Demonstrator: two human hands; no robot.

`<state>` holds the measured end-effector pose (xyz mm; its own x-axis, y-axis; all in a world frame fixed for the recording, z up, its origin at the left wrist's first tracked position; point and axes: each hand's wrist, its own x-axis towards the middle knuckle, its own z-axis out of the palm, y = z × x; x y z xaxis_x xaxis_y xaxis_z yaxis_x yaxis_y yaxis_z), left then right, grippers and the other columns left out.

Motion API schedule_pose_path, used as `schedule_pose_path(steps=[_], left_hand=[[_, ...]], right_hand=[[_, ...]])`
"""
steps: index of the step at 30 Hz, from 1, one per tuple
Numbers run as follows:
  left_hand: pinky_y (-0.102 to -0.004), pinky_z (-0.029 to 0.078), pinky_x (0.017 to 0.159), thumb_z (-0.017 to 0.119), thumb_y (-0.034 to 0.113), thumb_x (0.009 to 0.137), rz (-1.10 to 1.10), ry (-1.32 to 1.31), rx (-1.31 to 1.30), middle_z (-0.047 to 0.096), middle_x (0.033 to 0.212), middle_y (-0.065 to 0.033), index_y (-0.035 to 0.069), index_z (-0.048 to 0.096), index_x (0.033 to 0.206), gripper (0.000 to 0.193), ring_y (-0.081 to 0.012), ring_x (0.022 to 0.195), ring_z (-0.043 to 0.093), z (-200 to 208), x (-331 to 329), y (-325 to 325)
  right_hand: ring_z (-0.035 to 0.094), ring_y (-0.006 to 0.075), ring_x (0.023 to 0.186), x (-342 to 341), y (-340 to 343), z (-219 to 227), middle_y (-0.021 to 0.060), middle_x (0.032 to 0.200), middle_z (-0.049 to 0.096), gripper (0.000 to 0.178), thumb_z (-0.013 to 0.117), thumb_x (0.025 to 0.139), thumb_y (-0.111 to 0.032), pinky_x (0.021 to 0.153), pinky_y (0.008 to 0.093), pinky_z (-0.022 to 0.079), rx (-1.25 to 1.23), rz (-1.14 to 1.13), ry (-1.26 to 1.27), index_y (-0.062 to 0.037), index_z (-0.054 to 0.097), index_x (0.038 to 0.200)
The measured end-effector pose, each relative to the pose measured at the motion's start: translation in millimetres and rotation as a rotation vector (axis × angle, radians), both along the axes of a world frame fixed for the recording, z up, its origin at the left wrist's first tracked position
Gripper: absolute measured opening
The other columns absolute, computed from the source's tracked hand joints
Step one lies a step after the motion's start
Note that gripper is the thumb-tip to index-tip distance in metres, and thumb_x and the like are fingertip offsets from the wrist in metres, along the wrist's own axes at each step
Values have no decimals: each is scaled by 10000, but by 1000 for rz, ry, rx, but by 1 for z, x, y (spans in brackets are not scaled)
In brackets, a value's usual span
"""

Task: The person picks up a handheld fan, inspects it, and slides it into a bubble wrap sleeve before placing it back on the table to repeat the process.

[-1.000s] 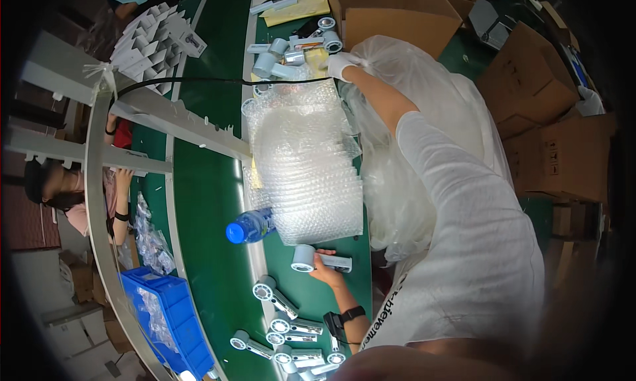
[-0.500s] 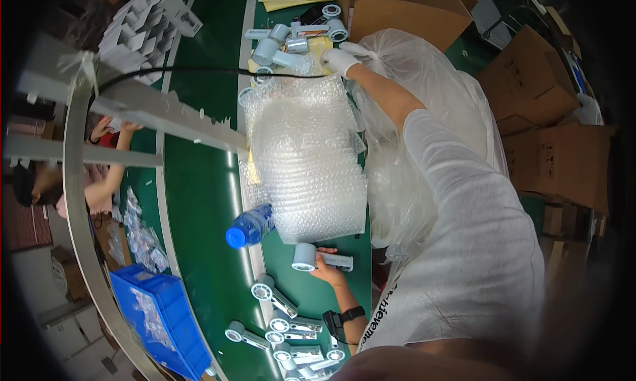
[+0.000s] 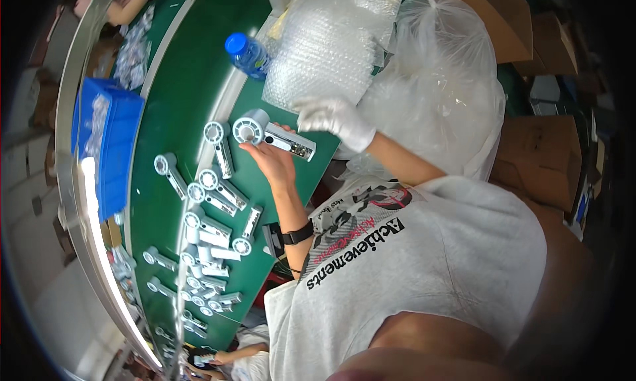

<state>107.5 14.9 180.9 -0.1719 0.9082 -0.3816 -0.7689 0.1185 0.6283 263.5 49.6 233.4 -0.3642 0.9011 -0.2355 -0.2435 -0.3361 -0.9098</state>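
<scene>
My bare left hand grips a pale blue handheld fan, with the thumb under its round head and fingertips showing behind the handle. The fan's grille faces up, and its shiny handle points right. A dark band with a small box is strapped to my left wrist. My white-gloved right hand hovers just right of the fan, fingers extended and apart, with nothing visible in it. Beyond it lies a stack of bubble wrap sheets, close to the gloved fingertips.
Several more fans lie along the green bench at the left and near side. A blue-capped bottle lies beside the bubble wrap. Right of it bulges a large clear plastic bag, near cardboard boxes. A blue crate stands far left.
My right hand has come back from the fans at the bench's far end to beside my left hand. The held fan has turned grille-up. The view has shifted toward the near fans.
</scene>
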Motion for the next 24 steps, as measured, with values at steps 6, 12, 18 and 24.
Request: schedule_pose_path(steps=[6,12,18,24], left_hand=[[-408,404,748,221,661,797,53,-26,124,468,970,-123,37,337,1179,741,-274,828,485,45,-6,-23],[-399,407,745,236,671,789,102,-26,212,478,945,-122,29,336,1171,754,-266,813,479,70,-10,-43],[-379,411,738,262,674,784,91,-23,306,487,921,-121,20,361,1148,755,-249,798,473,84,-5,-34],[-367,405,730,275,670,781,32,-14,399,499,900,-111,5,423,1081,745,-226,773,471,75,17,-26]], right_hand=[[537,141,906,-22,-44,-11,118,1135,497,60,639,709,-79,811,274,408,-95,83,208,-40,632,755],[539,135,888,-33,-68,19,122,1133,488,45,629,712,-64,808,272,410,-39,62,239,-27,624,735],[514,150,937,-46,-70,20,114,1139,465,99,657,685,-41,781,283,428,187,-93,135,-27,575,738],[525,210,889,-28,-78,16,114,943,505,468,725,632,-162,785,321,426,326,-235,-70,-34,434,976]])
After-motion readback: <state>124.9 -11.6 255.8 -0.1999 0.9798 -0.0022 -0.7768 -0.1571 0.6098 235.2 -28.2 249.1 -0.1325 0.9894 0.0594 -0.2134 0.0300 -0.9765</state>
